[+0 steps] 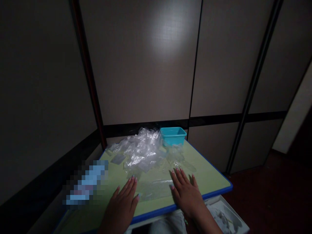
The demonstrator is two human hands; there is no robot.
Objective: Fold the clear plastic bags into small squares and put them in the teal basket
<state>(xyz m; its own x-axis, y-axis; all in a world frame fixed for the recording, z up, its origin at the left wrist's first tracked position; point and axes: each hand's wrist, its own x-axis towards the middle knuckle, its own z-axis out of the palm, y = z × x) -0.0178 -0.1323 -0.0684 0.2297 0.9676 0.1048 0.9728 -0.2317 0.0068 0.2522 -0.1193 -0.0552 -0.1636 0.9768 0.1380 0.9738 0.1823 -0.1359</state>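
A clear plastic bag (156, 189) lies flat on the table between my two hands. My left hand (123, 203) rests palm down at the bag's left end, its fingers stretched forward. At the right end my right hand (185, 190) lies palm down too, fingers spread, touching or just beside the plastic. Beyond the hands spreads a crumpled heap of clear plastic bags (143, 149). A few looser bags (176, 156) lie just in front of a turquoise basket (173, 138).
The pale green table (204, 172) has a raised blue edge. A blurred-out blue item (87, 183) lies at its left side. Below the right corner, an open white drawer or box (225, 216) holds whitish material. Wardrobe panels (146, 81) stand right behind the table.
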